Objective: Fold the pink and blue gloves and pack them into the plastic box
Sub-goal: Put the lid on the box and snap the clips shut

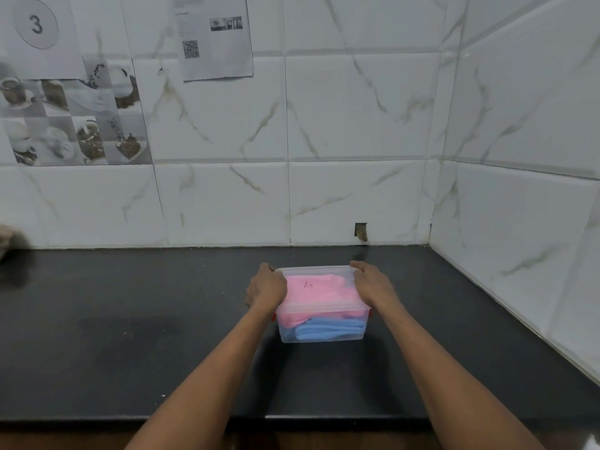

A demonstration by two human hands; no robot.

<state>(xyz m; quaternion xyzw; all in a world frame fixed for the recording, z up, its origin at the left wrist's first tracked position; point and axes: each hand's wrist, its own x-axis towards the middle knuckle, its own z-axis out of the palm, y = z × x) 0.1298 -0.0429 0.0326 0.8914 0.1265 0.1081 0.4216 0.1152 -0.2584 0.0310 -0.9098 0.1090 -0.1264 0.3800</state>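
Note:
A clear plastic box (324, 337) stands on the black counter, with its clear lid (319, 271) on top. Through the lid and walls I see the folded pink gloves (316, 292) above and the folded blue gloves (328, 328) below. My left hand (267, 285) grips the box's left side at the lid edge. On the right side my right hand (371, 284) holds it the same way. Small red latches show at both sides under my wrists.
The black counter (130, 319) runs left to a brownish object (6, 238) at the frame edge. White marble tiled walls (357, 125) close the back and right, with papers taped up on the left. The counter's front edge (194, 417) lies near me.

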